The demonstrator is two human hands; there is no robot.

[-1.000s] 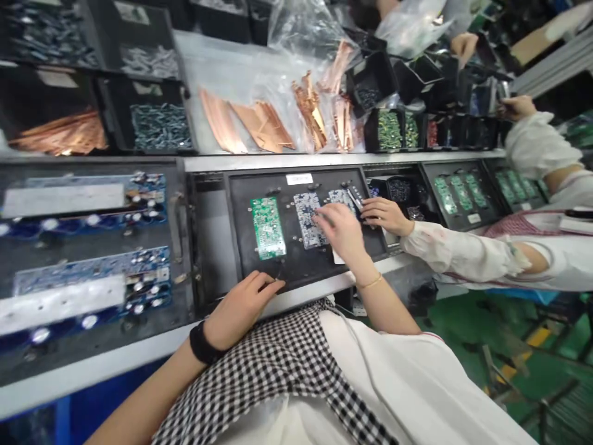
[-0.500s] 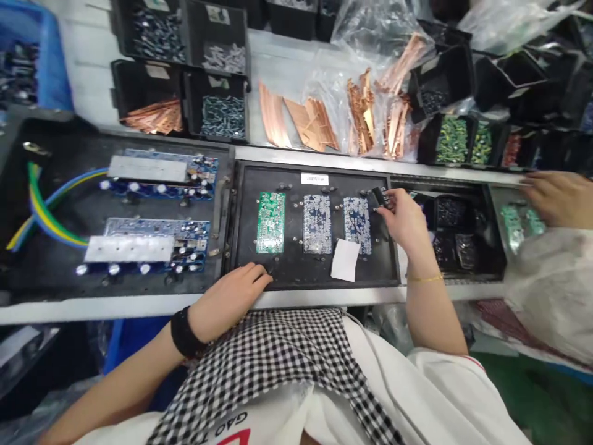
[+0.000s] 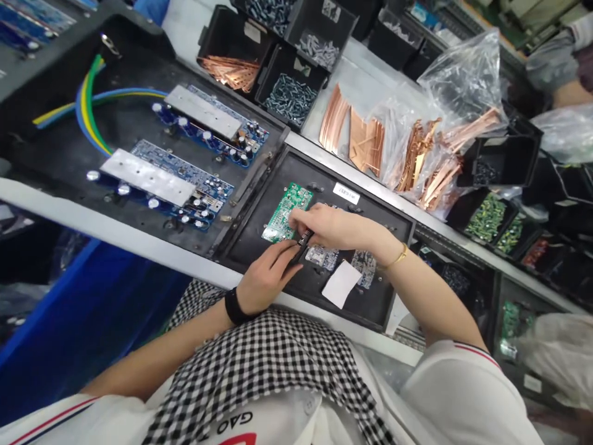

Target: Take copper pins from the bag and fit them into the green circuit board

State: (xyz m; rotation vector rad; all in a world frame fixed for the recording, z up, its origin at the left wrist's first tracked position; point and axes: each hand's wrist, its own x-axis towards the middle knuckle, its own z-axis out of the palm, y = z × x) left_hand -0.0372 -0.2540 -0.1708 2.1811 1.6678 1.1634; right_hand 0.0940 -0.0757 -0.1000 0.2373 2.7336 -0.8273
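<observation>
My right hand and my left hand meet over a black tray. Between their fingers is a small black component with metal pins, gripped from both sides. Just behind them a green circuit board lies in the tray. Two blue-grey boards lie further right; one is partly under my right hand, the other is partly covered by a piece of white paper.
On the left, a larger black tray holds two blue boards with metal plates and coloured wires. Behind are bins of screws, copper strips and plastic bags. Another person's sleeve is at the right.
My right hand has moved left with the black component. My left hand has risen from the tray's front edge to meet it. The view has turned and shifted.
</observation>
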